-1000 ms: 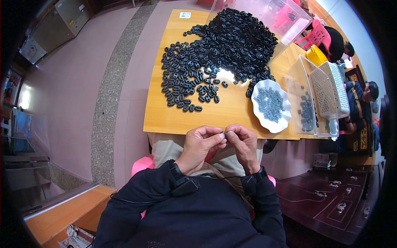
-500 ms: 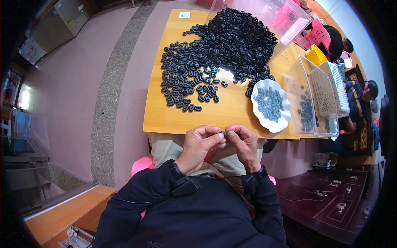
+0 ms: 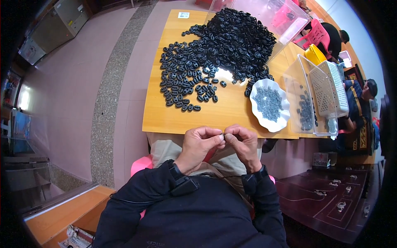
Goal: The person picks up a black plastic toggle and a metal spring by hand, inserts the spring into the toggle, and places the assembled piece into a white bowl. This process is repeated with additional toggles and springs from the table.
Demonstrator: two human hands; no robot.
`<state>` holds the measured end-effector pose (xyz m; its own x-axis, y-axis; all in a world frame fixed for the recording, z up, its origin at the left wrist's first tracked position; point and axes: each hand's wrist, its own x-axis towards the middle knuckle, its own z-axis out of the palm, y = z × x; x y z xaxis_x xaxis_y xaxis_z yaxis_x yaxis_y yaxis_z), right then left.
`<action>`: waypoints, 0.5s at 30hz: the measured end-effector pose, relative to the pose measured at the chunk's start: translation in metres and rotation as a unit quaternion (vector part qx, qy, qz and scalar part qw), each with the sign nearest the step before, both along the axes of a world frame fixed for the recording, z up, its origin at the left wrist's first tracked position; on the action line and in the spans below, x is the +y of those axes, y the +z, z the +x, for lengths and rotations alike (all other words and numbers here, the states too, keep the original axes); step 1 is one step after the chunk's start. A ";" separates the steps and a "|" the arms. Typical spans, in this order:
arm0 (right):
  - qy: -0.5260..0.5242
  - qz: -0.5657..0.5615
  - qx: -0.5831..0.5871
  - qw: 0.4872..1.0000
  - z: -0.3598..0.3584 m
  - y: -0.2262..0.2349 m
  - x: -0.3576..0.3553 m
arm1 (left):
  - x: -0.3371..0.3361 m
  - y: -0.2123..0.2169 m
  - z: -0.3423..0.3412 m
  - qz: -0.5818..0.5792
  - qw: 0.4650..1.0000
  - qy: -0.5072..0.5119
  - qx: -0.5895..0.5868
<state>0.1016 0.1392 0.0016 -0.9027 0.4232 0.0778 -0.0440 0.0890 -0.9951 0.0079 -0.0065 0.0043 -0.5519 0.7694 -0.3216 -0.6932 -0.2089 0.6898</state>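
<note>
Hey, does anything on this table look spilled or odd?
Nothing clearly stands out. The black pieces lie heaped and scattered on the table; the small grey parts sit inside the white dish.

White sticker (image 3: pixel 183 15) on table (image 3: pixel 178 120): dark print. Carton (image 3: pixel 321 159): lettering. Black top (image 3: pixel 190 215): faint lettering.

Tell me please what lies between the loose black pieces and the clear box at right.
In the head view: some tabletop, then the white dish with small grey bits.

thumb (image 3: pixel 232 141) of right hand (image 3: pixel 244 148) nearer left hand (image 3: pixel 197 146), background person's head (image 3: pixel 344 36) shifted
</note>
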 end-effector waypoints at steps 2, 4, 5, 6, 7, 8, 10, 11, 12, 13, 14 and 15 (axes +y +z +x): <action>0.021 -0.022 -0.012 0.999 0.000 0.003 0.003 | -0.001 0.000 0.001 0.000 1.000 0.001 0.014; 0.031 -0.041 -0.017 0.999 0.001 0.004 0.004 | -0.001 0.001 0.001 0.002 1.000 0.001 0.029; 0.042 -0.060 -0.022 0.997 0.001 0.005 0.005 | 0.000 0.000 0.002 0.003 1.000 0.000 0.030; 0.041 -0.059 -0.020 0.997 0.001 0.005 0.005 | 0.000 0.000 0.001 0.004 1.000 -0.001 0.031; 0.040 -0.114 -0.031 0.992 0.002 0.003 0.005 | 0.001 0.000 0.001 0.005 0.999 -0.002 0.032; 0.039 -0.169 -0.041 0.984 0.002 0.002 0.004 | 0.001 0.000 0.001 0.006 1.000 0.003 0.026; 0.033 -0.175 -0.033 0.983 0.003 0.000 0.002 | 0.001 0.001 0.001 0.007 1.000 0.006 0.020; 0.027 -0.181 -0.025 0.983 0.003 -0.001 0.002 | 0.001 0.001 0.000 0.002 1.000 0.006 0.022; 0.027 -0.181 -0.026 0.983 0.004 -0.001 0.001 | 0.001 0.001 -0.001 -0.002 1.000 0.006 0.024; 0.026 -0.184 -0.026 0.982 0.003 -0.001 0.002 | 0.001 0.001 -0.001 -0.002 1.000 0.007 0.024; 0.026 -0.186 -0.027 0.982 0.002 -0.001 0.002 | 0.001 0.000 -0.001 -0.001 1.000 0.007 0.019; 0.026 -0.186 -0.028 0.982 0.002 -0.002 0.002 | 0.001 0.000 -0.001 0.000 1.000 0.007 0.012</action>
